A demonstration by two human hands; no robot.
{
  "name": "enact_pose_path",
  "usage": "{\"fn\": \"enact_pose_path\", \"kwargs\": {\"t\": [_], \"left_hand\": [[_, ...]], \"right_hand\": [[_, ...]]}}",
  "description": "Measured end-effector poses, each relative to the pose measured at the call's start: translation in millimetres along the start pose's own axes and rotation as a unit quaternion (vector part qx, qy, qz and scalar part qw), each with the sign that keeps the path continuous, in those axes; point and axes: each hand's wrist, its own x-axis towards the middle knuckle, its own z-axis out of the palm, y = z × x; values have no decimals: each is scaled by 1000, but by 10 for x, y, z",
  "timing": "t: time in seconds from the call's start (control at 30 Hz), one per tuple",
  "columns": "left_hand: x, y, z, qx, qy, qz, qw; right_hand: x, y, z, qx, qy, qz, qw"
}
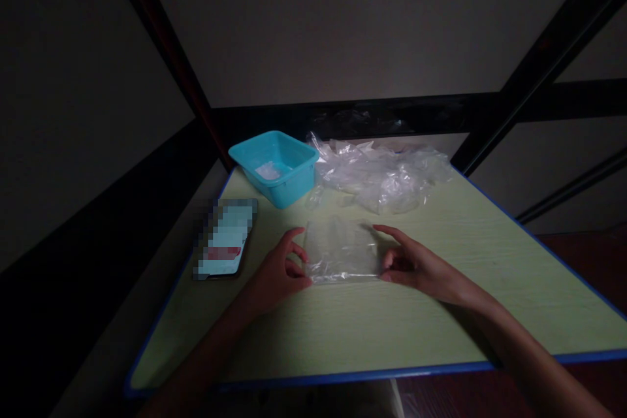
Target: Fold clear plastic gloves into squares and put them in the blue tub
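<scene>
A flat, clear plastic bag (341,251) is held just over the table, between my two hands. My left hand (285,268) grips its left edge, with the thumb at the near corner, the index finger stretched toward the far corner and the other fingers curled. On the opposite side, my right hand (414,262) has hold of the right edge in much the same way, thumb near and index finger far. The bag looks smooth in front and slightly wrinkled toward the back. Whether anything thin lies inside it, I cannot tell.
A turquoise plastic basin (297,186) with a whitish item inside stands at the back left. Crumpled clear plastic (392,176) is heaped at the back. A phone (228,238) with a lit, pixelated screen lies left. The pale table (343,339) has a blue edge; walls stand behind.
</scene>
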Motion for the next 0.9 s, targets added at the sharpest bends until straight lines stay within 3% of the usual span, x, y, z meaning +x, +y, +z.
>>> {"fn": "enact_pose_path", "kwargs": {"t": [0.17, 0.37, 0.67, 0.9], "left_hand": [[-24, 3, -5, -29, 29, -14, 999], [-46, 20, 19, 11, 69, -7, 998], [-27, -45, 126, 44, 111, 28, 992], [-36, -50, 143, 95, 112, 44, 988]], "right_hand": [[-3, 12, 13, 19, 33, 13, 999], [31, 47, 80, -26, 86, 18, 996], [35, 39, 115, -101, 105, 10, 989], [28, -13, 136, -157, 116, 7, 981]]}}
